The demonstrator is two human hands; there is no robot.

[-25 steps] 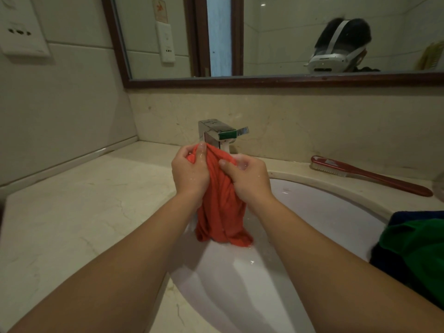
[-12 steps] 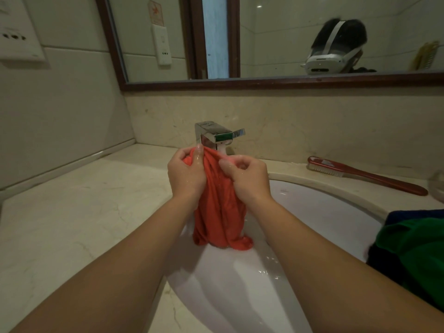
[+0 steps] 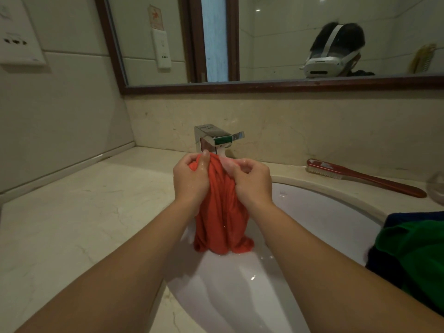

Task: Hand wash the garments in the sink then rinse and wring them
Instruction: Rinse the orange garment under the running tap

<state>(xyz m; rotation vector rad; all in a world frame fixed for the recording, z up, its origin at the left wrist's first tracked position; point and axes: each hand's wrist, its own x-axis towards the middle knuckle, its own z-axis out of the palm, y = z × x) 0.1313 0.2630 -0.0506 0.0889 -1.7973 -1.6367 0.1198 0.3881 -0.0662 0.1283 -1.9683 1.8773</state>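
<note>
Left hand (image 3: 192, 181) and right hand (image 3: 252, 182) both grip the bunched top of the wet orange-red cloth garment (image 3: 222, 212) beneath the chrome square tap (image 3: 213, 138). Cloth hangs between the hands; its lower end apparently touches the white oval sink basin (image 3: 324, 212). Dark blue and green garments (image 3: 413, 255) lie on the basin's right rim.

A bathroom: a white sink (image 3: 336, 212) is set in a marble counter (image 3: 72, 224) under a chrome tap (image 3: 213, 138), with a framed wall mirror (image 3: 276, 39), tiled walls and a wall socket (image 3: 19, 44).
</note>
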